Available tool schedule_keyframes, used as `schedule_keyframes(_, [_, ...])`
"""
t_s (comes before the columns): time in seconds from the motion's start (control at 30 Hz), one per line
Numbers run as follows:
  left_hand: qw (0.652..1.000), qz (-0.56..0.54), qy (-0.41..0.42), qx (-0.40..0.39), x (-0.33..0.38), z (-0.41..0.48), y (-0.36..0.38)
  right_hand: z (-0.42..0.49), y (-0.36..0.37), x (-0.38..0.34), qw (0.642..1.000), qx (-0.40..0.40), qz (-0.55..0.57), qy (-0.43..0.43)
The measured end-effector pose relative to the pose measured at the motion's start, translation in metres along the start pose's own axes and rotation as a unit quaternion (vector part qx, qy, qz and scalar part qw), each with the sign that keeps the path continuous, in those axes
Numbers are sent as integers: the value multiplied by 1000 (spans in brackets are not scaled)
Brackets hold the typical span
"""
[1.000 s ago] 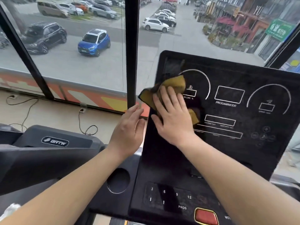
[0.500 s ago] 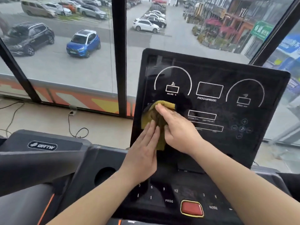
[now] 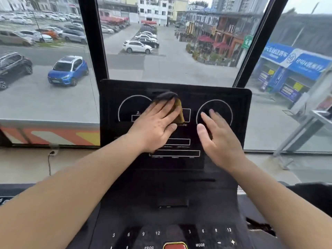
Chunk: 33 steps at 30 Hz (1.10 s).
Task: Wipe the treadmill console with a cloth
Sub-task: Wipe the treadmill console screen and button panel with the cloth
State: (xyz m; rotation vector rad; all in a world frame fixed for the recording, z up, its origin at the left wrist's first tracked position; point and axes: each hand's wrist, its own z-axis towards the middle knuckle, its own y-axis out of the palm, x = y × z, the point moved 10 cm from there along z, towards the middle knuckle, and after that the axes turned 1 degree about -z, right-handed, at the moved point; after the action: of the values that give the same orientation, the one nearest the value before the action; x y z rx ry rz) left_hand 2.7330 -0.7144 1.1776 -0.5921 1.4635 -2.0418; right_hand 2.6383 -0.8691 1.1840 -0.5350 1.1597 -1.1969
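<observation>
My left hand (image 3: 154, 125) presses the cloth (image 3: 177, 109) flat on the console (image 3: 233, 141); right hand (image 3: 218, 139) hovers spread, empty. I'd sweep in overlapping strokes.

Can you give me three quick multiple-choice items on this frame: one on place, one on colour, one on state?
1. Where does the cloth lie on the console?
A. over the upper middle of the display
B. on the number keys
C. on the right dial

2. What colour is the big button at the bottom edge?
A. green
B. red
C. blue

3. How is the right hand?
A. clenched on the cloth
B. gripping a handle
C. open, holding nothing

Answers: 1 A, the left hand presses it between the two dials. 2 B, it is red with a yellow rim. 3 C, its fingers are spread near the right dial, apart from the cloth.
</observation>
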Motion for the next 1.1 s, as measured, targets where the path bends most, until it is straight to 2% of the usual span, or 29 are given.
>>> schedule_keyframes(0.1, [1000, 22, 6, 7, 21, 42, -6, -3, -16, 41, 999, -22, -21, 24])
schedule_keyframes(0.23, [999, 34, -18, 31, 57, 59, 22, -20, -28, 96, 995, -27, 20, 89])
schedule_keyframes(0.3, [998, 54, 27, 19, 96, 47, 54, -31, -27, 120, 991, -33, 48, 123])
schedule_keyframes(0.4, [985, 79, 145, -54, 156, 22, 109, -47, -19, 142, 985, -52, 96, 132])
schedule_keyframes(0.47, [969, 109, 205, -84, 172, 29, 116, -55, -18, 153, 986, -50, 108, 120])
schedule_keyframes(0.5, [966, 127, 217, -67, 172, 43, 104, -58, -18, 159, 985, -47, 112, 120])
schedule_keyframes(0.53, [968, 139, 208, -37, 171, 61, 87, -61, -20, 168, 984, -46, 116, 124])
schedule_keyframes(0.63, [988, 123, 84, 34, 145, 116, 35, -73, -23, 190, 981, -49, 131, 132])
schedule_keyframes(0.73, [996, 77, 22, 49, 156, 126, 36, -82, -25, 203, 981, -51, 135, 132])
schedule_keyframes(0.83, [998, 56, 18, 10, 192, 93, 86, -93, -21, 210, 980, -60, 138, 127])
schedule_keyframes(0.97, [992, 17, 30, -119, 238, 26, 165, -114, -4, 213, 977, -97, 141, 130])
schedule_keyframes(1.1, [979, -33, 38, -199, 269, -15, 211, -141, 13, 215, 972, -99, 161, 139])
